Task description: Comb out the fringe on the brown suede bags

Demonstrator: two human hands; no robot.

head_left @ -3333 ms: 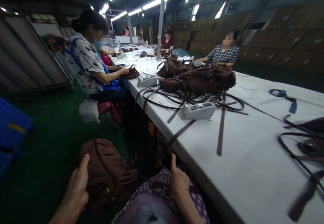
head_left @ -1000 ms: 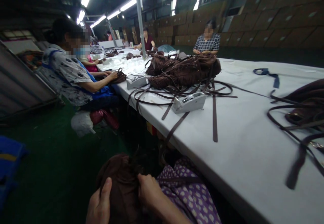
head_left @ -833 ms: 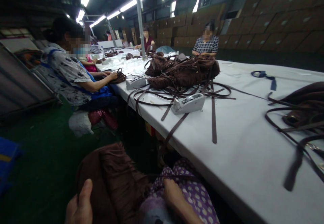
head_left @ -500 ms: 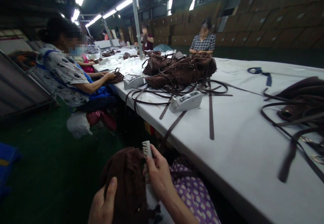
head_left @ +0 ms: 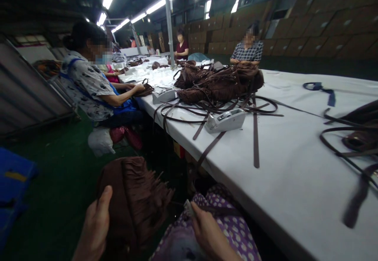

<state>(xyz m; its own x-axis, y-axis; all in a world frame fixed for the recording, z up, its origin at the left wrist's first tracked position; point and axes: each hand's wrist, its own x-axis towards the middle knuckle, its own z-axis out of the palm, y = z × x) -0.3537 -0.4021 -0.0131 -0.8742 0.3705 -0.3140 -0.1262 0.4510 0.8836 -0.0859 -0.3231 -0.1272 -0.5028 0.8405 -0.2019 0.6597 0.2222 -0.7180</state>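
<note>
My left hand (head_left: 96, 225) grips the left side of a dark brown fringed bag (head_left: 118, 198), thumb on top and the other fingers hidden behind it. The bag is held up over my lap, and its fringe (head_left: 150, 198) spreads out to the right. To the right of the fringe and apart from it, my right hand (head_left: 208, 229) is closed on a pale grey comb (head_left: 188, 208), mostly covered by my fingers. Below lies purple dotted cloth (head_left: 233, 225) over my lap.
A white-topped table (head_left: 283, 174) runs along my right. On it are a heap of brown fringed bags (head_left: 221, 82), loose straps (head_left: 256, 143), tape dispensers (head_left: 226, 120) and more brown goods (head_left: 360, 135). A co-worker (head_left: 88, 76) sits ahead on the left; others are across the table.
My right hand has drawn the comb down and right, away from the bag. My left hand and the bag have shifted left, and the fringe now fans out. The view has turned slightly left.
</note>
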